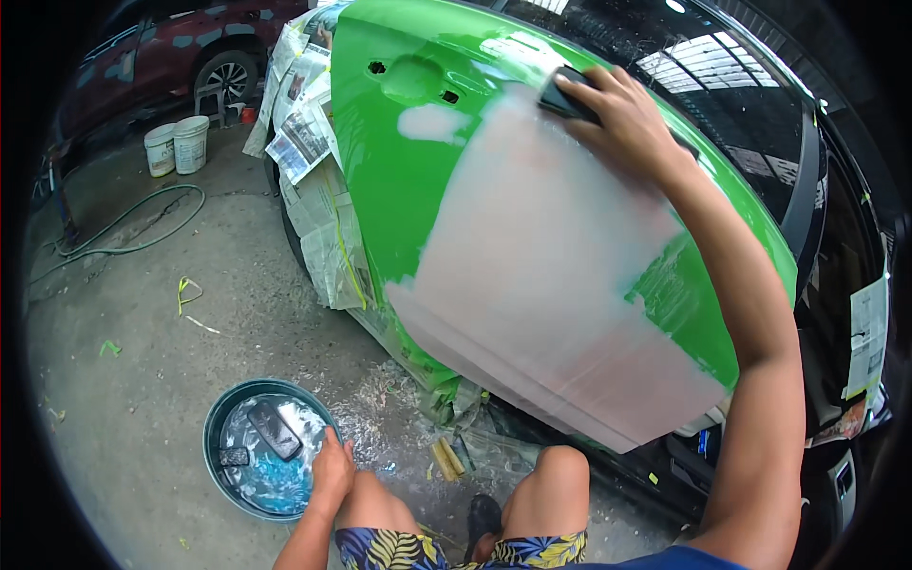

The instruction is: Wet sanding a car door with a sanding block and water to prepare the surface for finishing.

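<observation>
While fingers gripping sanding block [568, 95] on green door [399, 161], left hand [332, 470] loose beside basin [220, 423], buckets [177, 145] afar.

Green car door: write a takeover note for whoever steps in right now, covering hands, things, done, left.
Right hand: pressing a dark sanding block on the green car door, near its upper edge.
Left hand: empty, resting on the left knee beside the basin of water, which holds another block.
Done: a wide dull grey patch spans the door's middle and lower part.
Left: glossy green remains at the left side, around the handle recess and at the right edge.
</observation>
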Demonstrator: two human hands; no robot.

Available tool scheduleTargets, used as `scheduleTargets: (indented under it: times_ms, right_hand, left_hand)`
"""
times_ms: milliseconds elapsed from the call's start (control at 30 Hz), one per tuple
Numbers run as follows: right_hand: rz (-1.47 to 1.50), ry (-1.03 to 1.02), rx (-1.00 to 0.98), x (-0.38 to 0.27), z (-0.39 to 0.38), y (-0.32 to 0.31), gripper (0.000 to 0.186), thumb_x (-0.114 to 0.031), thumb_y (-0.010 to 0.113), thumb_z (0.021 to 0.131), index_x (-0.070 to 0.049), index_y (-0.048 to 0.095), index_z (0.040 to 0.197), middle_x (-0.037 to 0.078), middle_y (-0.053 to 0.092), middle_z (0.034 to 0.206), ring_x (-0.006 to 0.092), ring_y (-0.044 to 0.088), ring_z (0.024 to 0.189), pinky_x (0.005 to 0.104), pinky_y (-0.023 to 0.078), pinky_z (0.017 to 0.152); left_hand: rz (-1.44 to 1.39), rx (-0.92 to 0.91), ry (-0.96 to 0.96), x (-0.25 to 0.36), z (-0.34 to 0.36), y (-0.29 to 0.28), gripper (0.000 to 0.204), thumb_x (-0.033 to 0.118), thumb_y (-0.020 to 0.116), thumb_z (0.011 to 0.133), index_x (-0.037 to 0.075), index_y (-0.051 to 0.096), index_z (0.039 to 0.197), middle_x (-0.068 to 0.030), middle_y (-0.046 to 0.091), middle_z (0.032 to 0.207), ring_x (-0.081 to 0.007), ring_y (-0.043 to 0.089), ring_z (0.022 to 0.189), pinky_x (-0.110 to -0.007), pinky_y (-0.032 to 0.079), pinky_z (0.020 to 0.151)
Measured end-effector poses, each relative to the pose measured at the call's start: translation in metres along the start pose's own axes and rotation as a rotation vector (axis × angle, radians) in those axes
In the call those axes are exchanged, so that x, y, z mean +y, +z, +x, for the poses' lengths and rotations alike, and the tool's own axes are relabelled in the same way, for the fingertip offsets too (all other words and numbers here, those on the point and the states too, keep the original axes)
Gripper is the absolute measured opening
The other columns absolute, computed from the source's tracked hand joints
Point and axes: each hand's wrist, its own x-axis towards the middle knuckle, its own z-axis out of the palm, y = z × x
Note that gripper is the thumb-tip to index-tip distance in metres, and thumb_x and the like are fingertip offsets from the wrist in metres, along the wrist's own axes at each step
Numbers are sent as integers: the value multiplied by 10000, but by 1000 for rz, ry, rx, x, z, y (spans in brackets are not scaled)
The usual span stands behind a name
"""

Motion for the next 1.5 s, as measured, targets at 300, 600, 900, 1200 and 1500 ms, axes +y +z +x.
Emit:
scheduleTargets:
  times_ms: [300, 600, 900, 1200, 1500]
  right_hand:
    - [2, 12, -11, -3, 9, 8, 599, -332, 772, 902, -171, 641, 1464, 147, 626, 1221, 357, 562, 1208, 466, 484, 1049]
    - [14, 36, -54, -10, 24, 13, 628, -317, 781, 879, -182, 638, 1476, 146, 626, 1287, 335, 565, 1234, 471, 486, 1058]
    - [70, 89, -59, -9, 27, 0, 609, -272, 758, 904, -142, 626, 1484, 156, 631, 1276, 349, 564, 1215, 456, 486, 1076]
    - [67, 90, -82, 12, 39, 19, 585, -351, 740, 914, -147, 651, 1456, 150, 642, 1279, 365, 561, 1251, 468, 497, 1057]
    - [72, 40, -10, 9, 52, 27, 597, -333, 770, 888, -160, 661, 1449, 153, 640, 1229, 358, 580, 1196, 481, 496, 1041]
  left_hand:
    - [21, -21, -25, 3, -3, -2, 475, 277, 591, 1064, -56, 425, 1358, -345, 667, 1094, -536, 689, 961, -608, 547, 820]
    - [23, 10, 34, 0, -1, -3, 457, 268, 592, 1061, -62, 434, 1336, -340, 690, 1036, -535, 690, 878, -601, 550, 764]
    - [38, 20, 18, -4, -3, 4, 505, 299, 598, 1059, -52, 425, 1378, -331, 691, 1046, -532, 695, 894, -596, 558, 793]
    - [24, 15, 50, 2, 10, 14, 463, 283, 598, 1060, -42, 435, 1346, -339, 680, 1073, -536, 692, 917, -603, 557, 779]
    - [3, 26, 50, 0, 5, 2, 437, 265, 595, 1060, -52, 438, 1315, -340, 681, 1047, -536, 691, 916, -605, 554, 787]
